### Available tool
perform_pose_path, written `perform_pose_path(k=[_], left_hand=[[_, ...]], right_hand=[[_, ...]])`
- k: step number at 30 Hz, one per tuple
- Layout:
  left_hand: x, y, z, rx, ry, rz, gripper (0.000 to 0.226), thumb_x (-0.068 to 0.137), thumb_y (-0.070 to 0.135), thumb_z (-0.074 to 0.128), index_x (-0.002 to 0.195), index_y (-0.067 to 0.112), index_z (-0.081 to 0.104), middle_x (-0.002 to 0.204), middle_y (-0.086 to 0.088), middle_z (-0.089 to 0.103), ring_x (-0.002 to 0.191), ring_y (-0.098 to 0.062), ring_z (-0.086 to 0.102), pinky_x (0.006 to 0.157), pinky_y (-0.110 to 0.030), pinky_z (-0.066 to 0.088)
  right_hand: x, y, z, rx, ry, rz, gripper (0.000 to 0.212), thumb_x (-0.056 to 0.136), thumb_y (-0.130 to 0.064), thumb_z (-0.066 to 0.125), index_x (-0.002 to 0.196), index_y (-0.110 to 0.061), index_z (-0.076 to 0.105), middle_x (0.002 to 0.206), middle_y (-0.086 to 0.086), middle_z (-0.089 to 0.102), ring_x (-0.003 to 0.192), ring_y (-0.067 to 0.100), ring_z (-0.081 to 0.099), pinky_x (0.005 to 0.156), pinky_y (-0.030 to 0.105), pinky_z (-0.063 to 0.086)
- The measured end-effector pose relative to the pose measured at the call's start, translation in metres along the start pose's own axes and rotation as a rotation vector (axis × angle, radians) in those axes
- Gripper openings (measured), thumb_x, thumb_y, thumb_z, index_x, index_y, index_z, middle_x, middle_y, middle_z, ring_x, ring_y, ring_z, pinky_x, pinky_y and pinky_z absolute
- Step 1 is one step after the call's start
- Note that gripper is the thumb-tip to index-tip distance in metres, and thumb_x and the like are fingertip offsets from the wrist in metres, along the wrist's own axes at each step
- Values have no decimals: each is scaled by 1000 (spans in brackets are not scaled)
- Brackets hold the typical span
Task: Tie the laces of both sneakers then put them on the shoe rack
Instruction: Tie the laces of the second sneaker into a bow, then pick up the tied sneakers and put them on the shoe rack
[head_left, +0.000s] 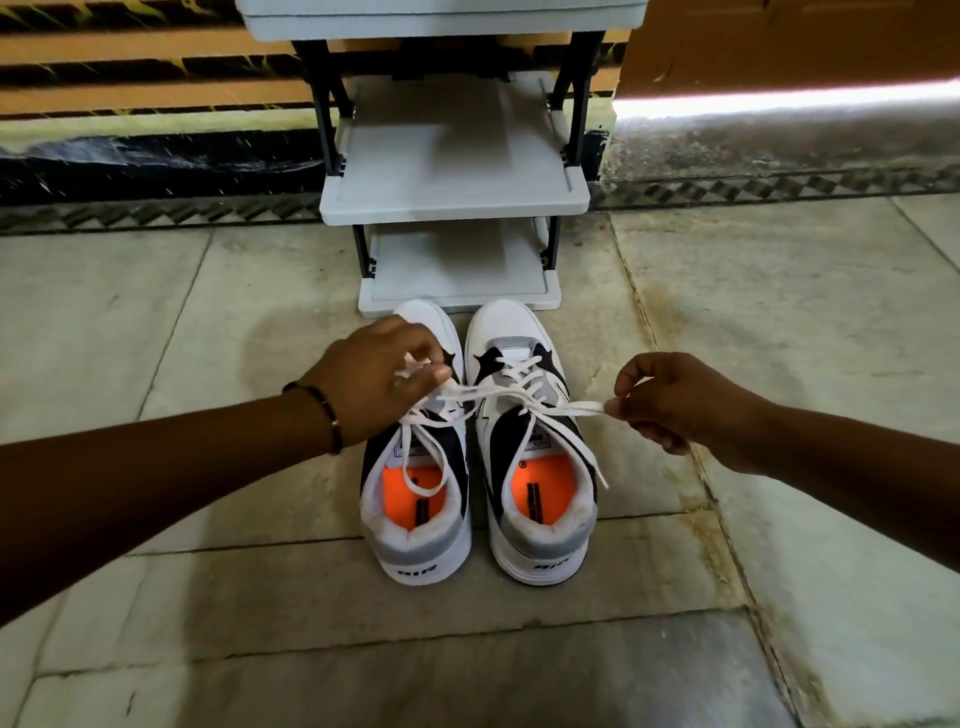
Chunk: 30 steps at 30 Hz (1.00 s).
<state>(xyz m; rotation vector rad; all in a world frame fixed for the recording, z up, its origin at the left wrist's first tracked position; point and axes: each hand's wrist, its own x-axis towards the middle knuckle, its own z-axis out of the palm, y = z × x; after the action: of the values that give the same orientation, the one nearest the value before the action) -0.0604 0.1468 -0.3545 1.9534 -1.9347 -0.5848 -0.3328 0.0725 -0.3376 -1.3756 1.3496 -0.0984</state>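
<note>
While the pair of sneakers stands side by side on the tiled floor (156, 312), toes touching the foot of the shoe rack (454, 202), both hands work the white laces of the left sneaker (415, 499). The left hand (379, 379) hovers over that shoe's tongue, thumb and fingers curled together and pinching a loop of lace (415, 371). The right hand (675, 402) sits out to the right of the right sneaker (540, 467), its thumb and forefinger clamped on the end of a lace strand (566, 408) that stretches taut across the right shoe back toward the left hand; the other fingers are curled loosely.

Each heel tab carries the word "AIR" in dark letters. Orange insoles show inside both shoes, each with a dark label whose print is too small to read. A small tag on the left shoe's tongue is likewise illegible. Black star shapes mark the uppers near the toes.

A dark beaded bracelet (324, 410) circles the left wrist. The rack has grey shelves on dark posts, standing against a striped wall.
</note>
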Motion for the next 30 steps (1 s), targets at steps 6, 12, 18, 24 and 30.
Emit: perform_pose_path(k=[6, 12, 18, 24, 30], left_hand=[[-57, -20, 15, -425, -95, -440, 66, 81, 33, 60, 134, 11, 27, 137, -8, 40, 127, -23, 40, 95, -29, 38], [-67, -7, 47, -718, -201, -311, 84, 62, 18, 58, 129, 34, 10, 131, 8, 40, 118, -6, 46, 83, -7, 42], [-71, -7, 63, -809, -132, -402, 96, 63, 13, 47, 141, 30, -6, 137, 13, 35, 121, -2, 43, 93, -17, 41], [-69, 9, 63, -848, -11, -468, 72, 73, 16, 45, 118, 57, 6, 146, 10, 30, 134, -3, 30, 111, -25, 30], [-69, 14, 73, -771, 49, -553, 75, 80, 30, 46, 141, 33, 2, 153, -1, 22, 140, -9, 23, 117, -39, 23]], right_hand=[[5, 9, 14, -19, -173, -10, 66, 70, -9, 75, 128, -17, 43, 121, -1, 54, 112, 22, 52, 94, 35, 44], [11, 24, 66, -16, -73, -142, 65, 60, -17, 67, 119, -26, 42, 101, 1, 65, 96, 23, 63, 81, 44, 55], [22, 31, 92, 73, 156, -198, 52, 85, -20, 57, 131, -35, 38, 119, -13, 60, 106, 11, 57, 83, 23, 47], [18, 30, 92, -8, 179, -124, 69, 88, -30, 55, 146, -31, 17, 148, -7, 38, 131, 13, 38, 103, 28, 29], [19, 25, 102, -41, 173, -119, 79, 80, -44, 51, 147, -25, 14, 154, -2, 27, 140, 14, 27, 114, 40, 27]])
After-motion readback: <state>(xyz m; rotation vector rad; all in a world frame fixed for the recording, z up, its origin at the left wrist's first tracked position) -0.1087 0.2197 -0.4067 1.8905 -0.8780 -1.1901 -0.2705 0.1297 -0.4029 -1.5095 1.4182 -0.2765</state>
